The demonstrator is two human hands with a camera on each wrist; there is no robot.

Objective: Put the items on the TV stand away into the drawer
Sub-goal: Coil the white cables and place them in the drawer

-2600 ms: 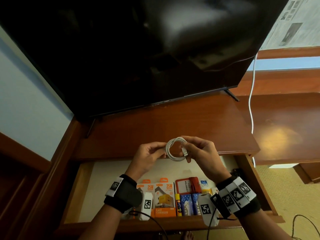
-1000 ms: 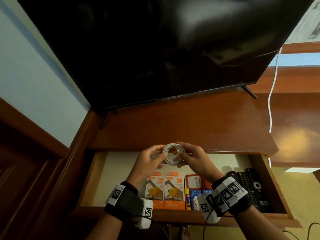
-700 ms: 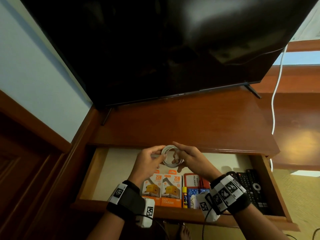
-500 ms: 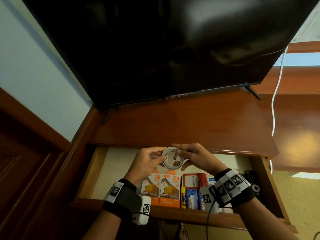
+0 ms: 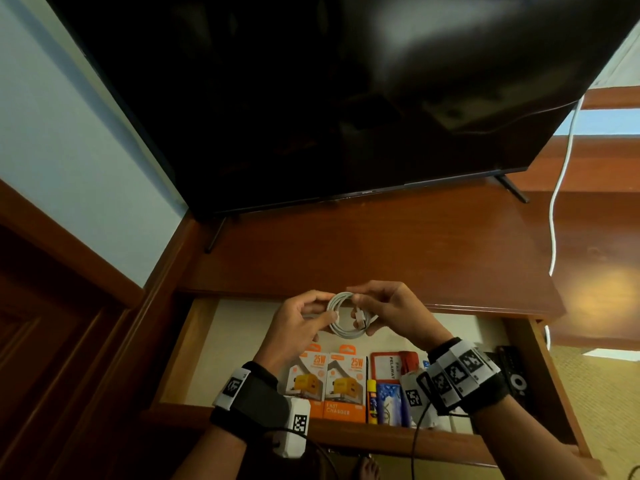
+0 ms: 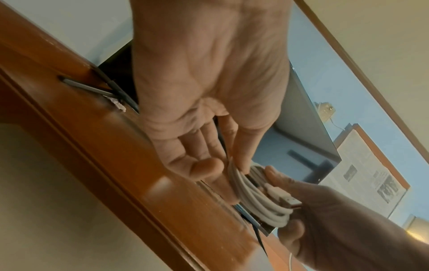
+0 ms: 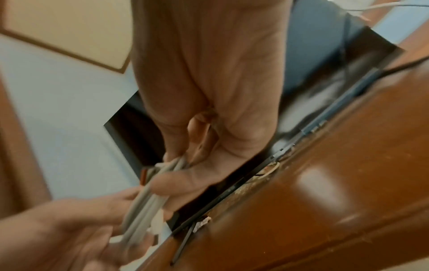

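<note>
Right now I hold one white cable (image 5: 348,318) wound into a small round coil, its plug end lying across the loops, above the open drawer (image 5: 194,344) just in front of the TV stand (image 5: 381,251) edge. My left hand (image 5: 299,322) pinches the coil's left side with its fingers (image 6: 246,155) and thumb; my right hand (image 5: 391,311) grips the right side, fingers (image 7: 176,183) curled round the loops. Below, in the drawer, I count two orange-and-white charger boxes (image 5: 327,382) side by side, one red card holder (image 5: 391,365), one blue packet (image 5: 389,398), and one black remote (image 5: 514,374) at the right. One dark TV (image 5: 329,98) stands on the stand, with one white cord (image 5: 561,188) hanging to its right.
</note>
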